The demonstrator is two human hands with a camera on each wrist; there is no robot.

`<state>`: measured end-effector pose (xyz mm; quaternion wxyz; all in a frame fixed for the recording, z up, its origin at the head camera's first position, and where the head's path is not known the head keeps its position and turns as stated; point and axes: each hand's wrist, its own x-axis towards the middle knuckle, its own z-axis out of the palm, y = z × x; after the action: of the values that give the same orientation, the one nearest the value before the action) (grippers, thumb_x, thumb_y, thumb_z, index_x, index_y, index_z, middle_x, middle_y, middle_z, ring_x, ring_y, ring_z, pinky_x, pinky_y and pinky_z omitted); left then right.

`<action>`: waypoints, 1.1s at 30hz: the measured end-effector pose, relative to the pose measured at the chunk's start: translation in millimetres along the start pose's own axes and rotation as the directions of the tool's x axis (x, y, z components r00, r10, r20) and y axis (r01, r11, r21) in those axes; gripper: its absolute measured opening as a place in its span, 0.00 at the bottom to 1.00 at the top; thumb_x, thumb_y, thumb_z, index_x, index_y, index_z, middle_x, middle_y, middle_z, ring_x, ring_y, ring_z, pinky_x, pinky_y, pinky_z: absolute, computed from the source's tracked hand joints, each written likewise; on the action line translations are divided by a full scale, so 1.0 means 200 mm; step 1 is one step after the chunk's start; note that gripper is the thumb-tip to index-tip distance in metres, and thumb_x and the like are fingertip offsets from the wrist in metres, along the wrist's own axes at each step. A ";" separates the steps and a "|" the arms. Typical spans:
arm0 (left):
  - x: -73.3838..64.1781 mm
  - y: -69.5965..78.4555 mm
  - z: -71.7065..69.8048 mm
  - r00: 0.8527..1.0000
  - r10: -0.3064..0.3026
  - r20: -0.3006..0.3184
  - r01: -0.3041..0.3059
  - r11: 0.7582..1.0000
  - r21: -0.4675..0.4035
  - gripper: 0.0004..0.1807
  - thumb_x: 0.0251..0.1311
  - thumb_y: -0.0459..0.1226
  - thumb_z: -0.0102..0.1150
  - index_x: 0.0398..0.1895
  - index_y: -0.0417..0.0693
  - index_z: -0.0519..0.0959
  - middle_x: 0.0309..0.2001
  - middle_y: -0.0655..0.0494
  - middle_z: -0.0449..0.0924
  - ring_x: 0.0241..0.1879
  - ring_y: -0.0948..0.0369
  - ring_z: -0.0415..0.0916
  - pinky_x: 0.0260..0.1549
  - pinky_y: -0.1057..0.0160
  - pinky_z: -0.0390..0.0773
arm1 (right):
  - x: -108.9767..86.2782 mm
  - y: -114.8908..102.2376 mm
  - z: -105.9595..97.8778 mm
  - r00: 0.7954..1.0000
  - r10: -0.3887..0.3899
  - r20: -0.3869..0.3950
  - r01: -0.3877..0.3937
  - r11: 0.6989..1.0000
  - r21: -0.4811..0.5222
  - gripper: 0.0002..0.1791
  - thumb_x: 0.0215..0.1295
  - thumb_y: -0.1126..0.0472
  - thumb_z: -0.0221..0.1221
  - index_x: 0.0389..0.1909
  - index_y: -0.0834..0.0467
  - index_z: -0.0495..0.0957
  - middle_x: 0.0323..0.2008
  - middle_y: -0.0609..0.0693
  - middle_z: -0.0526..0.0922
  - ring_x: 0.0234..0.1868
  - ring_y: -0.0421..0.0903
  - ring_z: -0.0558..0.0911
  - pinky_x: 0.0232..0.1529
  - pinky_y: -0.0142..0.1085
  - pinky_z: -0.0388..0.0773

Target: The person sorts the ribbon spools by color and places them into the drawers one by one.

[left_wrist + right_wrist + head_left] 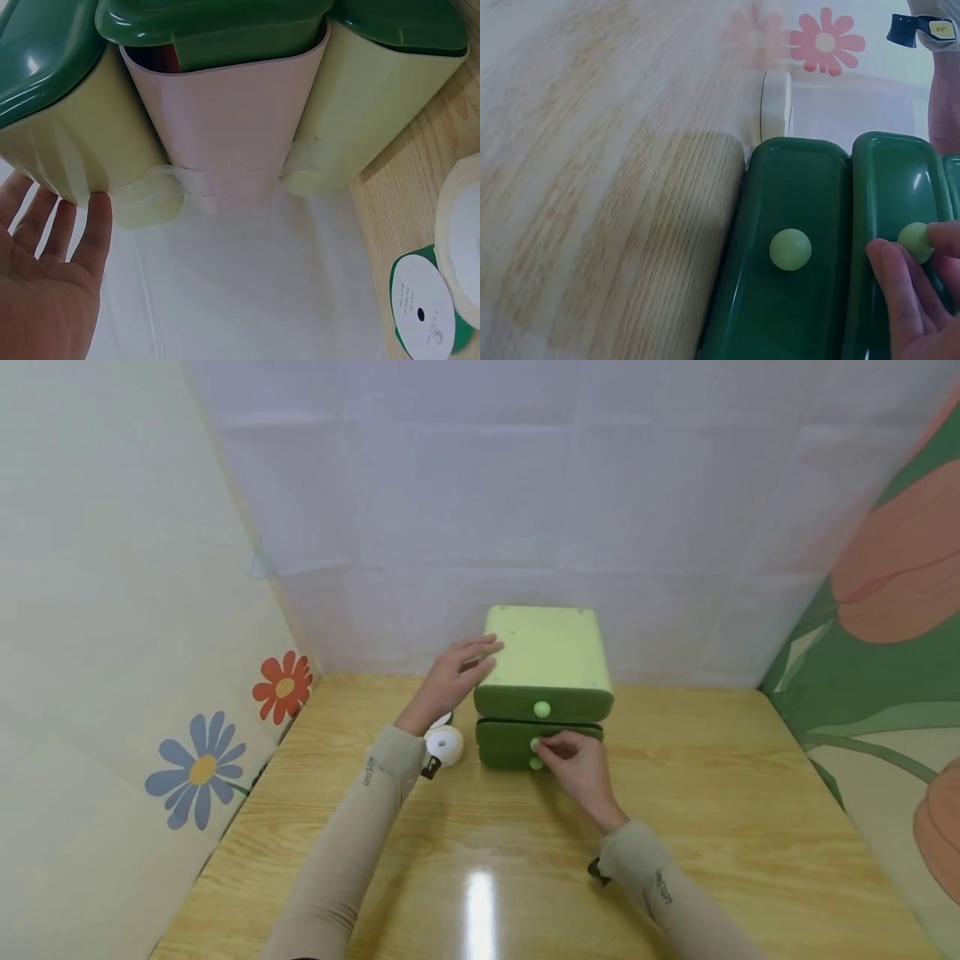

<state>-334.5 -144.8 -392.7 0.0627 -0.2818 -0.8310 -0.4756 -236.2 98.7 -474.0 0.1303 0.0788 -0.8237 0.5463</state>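
Note:
A small drawer chest (551, 647) with stacked tiers and dark green drawer fronts stands on the table. My left hand (456, 675) rests at the top tier's left edge, its extended fingers (96, 225) touching the side. With thumb and fingertips, my right hand (583, 770) pinches the round light green knob (915, 241) of the middle drawer. That drawer (247, 41) sits a little out of its pink casing (221, 120), and a bit of red shows in the gap. Below it, the bottom drawer (780, 195) has its own knob (790, 250). The top drawer (510, 702) looks closed.
Left of the chest, near my left wrist, lie a white roll (444, 745) and a spool with a white label and green edge (422, 307). The wood-grain table (712, 827) reaches a white sheet (465, 502) behind. Flower-printed panels (202, 768) flank both sides.

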 end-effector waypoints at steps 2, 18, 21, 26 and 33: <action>0.00 0.00 0.00 1.000 -0.005 0.000 0.005 1.000 0.002 0.25 0.79 0.52 0.50 0.73 0.57 0.74 0.78 0.61 0.64 0.77 0.55 0.61 0.72 0.50 0.70 | -0.01 0.00 0.00 1.000 0.008 0.003 -0.008 1.000 0.000 0.04 0.62 0.61 0.73 0.35 0.57 0.90 0.36 0.53 0.92 0.35 0.44 0.88 0.38 0.30 0.85; 0.00 -0.02 0.00 1.000 0.002 -0.002 -0.002 1.000 -0.007 0.25 0.79 0.52 0.51 0.73 0.57 0.74 0.77 0.60 0.65 0.77 0.57 0.61 0.72 0.52 0.70 | -0.06 -0.02 -0.03 0.999 0.027 0.035 -0.028 0.999 0.035 0.04 0.62 0.63 0.73 0.35 0.58 0.90 0.38 0.54 0.92 0.37 0.44 0.89 0.40 0.29 0.85; 0.01 -0.02 0.00 1.000 0.000 -0.003 0.000 1.000 -0.003 0.25 0.79 0.51 0.51 0.73 0.57 0.74 0.77 0.60 0.65 0.77 0.57 0.61 0.72 0.52 0.70 | -0.07 -0.03 -0.03 0.999 0.031 0.040 -0.032 0.999 0.032 0.04 0.61 0.63 0.74 0.35 0.58 0.90 0.38 0.54 0.92 0.37 0.44 0.89 0.41 0.29 0.85; 0.01 -0.02 0.00 1.000 0.002 -0.005 -0.002 1.000 0.002 0.25 0.79 0.51 0.51 0.73 0.56 0.74 0.77 0.59 0.65 0.77 0.56 0.62 0.72 0.52 0.71 | -0.09 -0.03 -0.03 0.998 0.041 0.044 -0.042 0.999 0.020 0.04 0.61 0.62 0.74 0.35 0.57 0.90 0.38 0.53 0.92 0.37 0.43 0.88 0.41 0.29 0.85; 0.00 -0.01 0.00 1.000 0.000 -0.005 0.000 1.000 0.001 0.25 0.79 0.51 0.51 0.73 0.55 0.74 0.78 0.59 0.65 0.77 0.55 0.62 0.72 0.51 0.70 | -0.12 -0.03 -0.03 0.997 0.059 0.046 -0.059 0.998 -0.002 0.03 0.60 0.61 0.75 0.33 0.55 0.90 0.36 0.51 0.92 0.34 0.41 0.88 0.39 0.29 0.85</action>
<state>-336.7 -145.4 -394.3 0.0648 -0.2808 -0.8309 -0.4759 -211.6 101.8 -472.9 0.0951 0.0669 -0.8285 0.5478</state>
